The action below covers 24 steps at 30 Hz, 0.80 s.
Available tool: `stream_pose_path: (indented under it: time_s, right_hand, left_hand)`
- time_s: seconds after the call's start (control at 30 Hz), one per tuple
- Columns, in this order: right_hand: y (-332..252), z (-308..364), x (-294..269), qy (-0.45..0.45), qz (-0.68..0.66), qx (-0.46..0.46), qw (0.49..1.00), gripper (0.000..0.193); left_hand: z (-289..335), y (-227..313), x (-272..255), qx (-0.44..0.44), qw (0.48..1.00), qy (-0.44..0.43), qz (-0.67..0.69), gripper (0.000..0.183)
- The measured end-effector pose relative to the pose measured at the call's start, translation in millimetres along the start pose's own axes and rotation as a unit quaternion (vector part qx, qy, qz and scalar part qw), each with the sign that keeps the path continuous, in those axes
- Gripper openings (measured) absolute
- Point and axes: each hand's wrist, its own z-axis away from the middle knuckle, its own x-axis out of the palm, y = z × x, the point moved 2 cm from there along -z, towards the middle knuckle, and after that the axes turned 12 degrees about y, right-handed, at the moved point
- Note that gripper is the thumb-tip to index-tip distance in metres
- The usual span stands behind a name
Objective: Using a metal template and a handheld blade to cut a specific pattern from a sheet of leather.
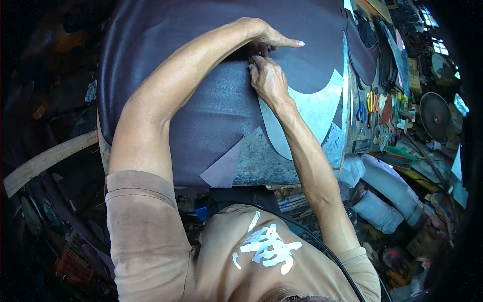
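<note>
both arms (153, 93) reach over leather (216, 105), left hand (265, 34) arched beside right hand (270, 79).

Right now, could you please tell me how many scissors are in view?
2: blue scissors and yellow scissors, side by side, to the right of the right hand; others may be hidden.

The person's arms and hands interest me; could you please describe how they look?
The left sleeve and right sleeve are short and brown, the left one with a stitched hem. The left hand and right hand are bare, with no gloves or watches visible.
</note>
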Motion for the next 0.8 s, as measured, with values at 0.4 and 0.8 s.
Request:
stream_pose_path:
  time_s: [0.4,0.8]
  right_hand:
    - [-3,24,-13,-0.017,-0.024,0.021,0.999,0.028]
    - [-1,82,-36,-0.031,-0.042,0.043,0.998,0.033]
  left_hand:
    - [16,-12,14,0.05,0.985,0.022,-0.164,0.049]
    - [63,-32,61,0.182,0.942,0.172,-0.225,0.029]
